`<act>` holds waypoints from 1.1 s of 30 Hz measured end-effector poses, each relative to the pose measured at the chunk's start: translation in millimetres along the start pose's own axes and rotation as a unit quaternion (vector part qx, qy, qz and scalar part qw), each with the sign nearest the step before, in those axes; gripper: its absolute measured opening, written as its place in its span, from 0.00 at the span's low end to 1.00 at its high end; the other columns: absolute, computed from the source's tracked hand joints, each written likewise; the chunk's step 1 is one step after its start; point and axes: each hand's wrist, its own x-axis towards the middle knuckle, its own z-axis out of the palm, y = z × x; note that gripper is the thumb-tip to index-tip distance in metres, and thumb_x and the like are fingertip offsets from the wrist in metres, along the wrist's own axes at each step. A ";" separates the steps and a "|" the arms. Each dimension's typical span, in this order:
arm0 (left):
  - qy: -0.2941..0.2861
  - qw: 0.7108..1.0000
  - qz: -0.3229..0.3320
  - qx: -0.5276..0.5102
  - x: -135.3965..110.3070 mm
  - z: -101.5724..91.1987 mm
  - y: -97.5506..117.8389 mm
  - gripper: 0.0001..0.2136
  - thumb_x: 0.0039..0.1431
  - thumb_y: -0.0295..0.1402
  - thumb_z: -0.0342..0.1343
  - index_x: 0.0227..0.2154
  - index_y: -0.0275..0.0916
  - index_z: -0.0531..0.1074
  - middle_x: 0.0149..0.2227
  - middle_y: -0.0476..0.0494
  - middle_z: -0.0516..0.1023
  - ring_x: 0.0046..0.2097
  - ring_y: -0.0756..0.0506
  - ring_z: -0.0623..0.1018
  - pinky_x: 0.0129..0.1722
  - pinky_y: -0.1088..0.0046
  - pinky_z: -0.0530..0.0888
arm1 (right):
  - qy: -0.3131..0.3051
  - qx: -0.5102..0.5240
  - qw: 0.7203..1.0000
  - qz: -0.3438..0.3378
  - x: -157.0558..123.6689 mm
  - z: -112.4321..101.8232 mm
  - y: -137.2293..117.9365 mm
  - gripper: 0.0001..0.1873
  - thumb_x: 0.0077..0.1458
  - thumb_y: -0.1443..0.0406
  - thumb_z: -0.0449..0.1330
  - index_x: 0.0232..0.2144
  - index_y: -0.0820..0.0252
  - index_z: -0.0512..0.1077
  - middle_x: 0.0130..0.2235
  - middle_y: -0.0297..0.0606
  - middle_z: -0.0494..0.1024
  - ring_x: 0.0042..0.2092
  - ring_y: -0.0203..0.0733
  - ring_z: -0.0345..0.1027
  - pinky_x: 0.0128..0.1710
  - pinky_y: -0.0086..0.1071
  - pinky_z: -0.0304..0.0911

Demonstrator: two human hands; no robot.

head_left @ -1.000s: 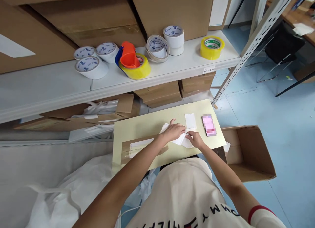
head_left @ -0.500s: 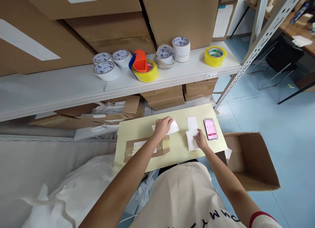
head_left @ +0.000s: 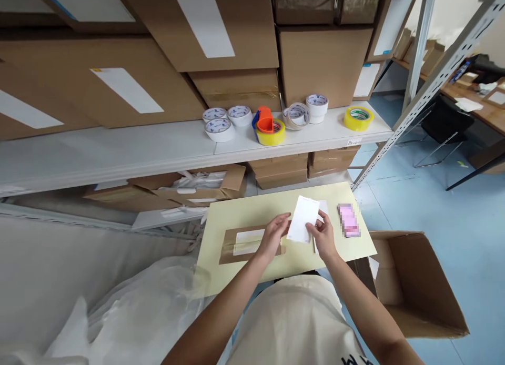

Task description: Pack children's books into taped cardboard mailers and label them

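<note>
A white paper slip (head_left: 303, 225) is lifted above the pale yellow board (head_left: 244, 218). My right hand (head_left: 324, 239) pinches its lower right edge. My left hand (head_left: 274, 237) touches its lower left edge with fingers curled. Another white slip (head_left: 323, 206) lies flat on the board just behind it. A pink phone (head_left: 349, 221) rests on the board to the right. A brown taped patch with a white label (head_left: 246, 241) lies on the board left of my left hand.
A white shelf (head_left: 158, 149) carries several tape rolls: white ones (head_left: 219, 128), a yellow one with an orange dispenser (head_left: 268, 128), another yellow roll (head_left: 358, 118). Cardboard boxes stand above and below. An open cardboard box (head_left: 414, 286) sits on the blue floor at right. White plastic bags (head_left: 130, 312) lie at lower left.
Both hands came together and lifted a white slip off the board; half a second ago they were apart, each on a separate slip. The head tilted up, showing more boxes.
</note>
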 end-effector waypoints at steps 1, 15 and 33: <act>-0.019 1.000 0.002 0.011 -11.3 -5.0 -1.1 0.29 0.41 0.53 0.66 0.42 0.37 0.75 0.35 0.39 0.83 0.37 0.42 0.81 0.36 0.69 0.74 | 0.015 0.000 1.000 -0.007 -3.3 3.7 -3.7 0.32 0.47 0.58 0.68 0.52 0.57 0.61 0.30 0.34 0.78 0.32 0.41 0.73 0.33 0.34 0.70; -0.002 0.991 0.132 0.034 -77.2 -71.4 15.6 0.15 0.46 0.47 0.63 0.25 0.40 0.74 0.27 0.46 0.79 0.31 0.45 0.77 0.36 0.69 0.74 | -0.132 -0.455 0.788 -0.392 -87.5 88.8 -23.7 0.12 0.64 0.66 0.52 0.45 0.51 0.74 0.49 0.43 0.78 0.53 0.46 0.70 0.55 0.46 0.63; -0.103 0.986 0.122 -0.038 -117.4 -104.7 17.8 0.19 0.48 0.53 0.62 0.28 0.41 0.70 0.28 0.48 0.77 0.35 0.44 0.79 0.45 0.63 0.76 | -0.053 -0.435 0.817 -0.374 -138.2 116.8 -26.8 0.11 0.61 0.65 0.56 0.39 0.52 0.79 0.39 0.39 0.84 0.39 0.44 0.79 0.41 0.38 0.74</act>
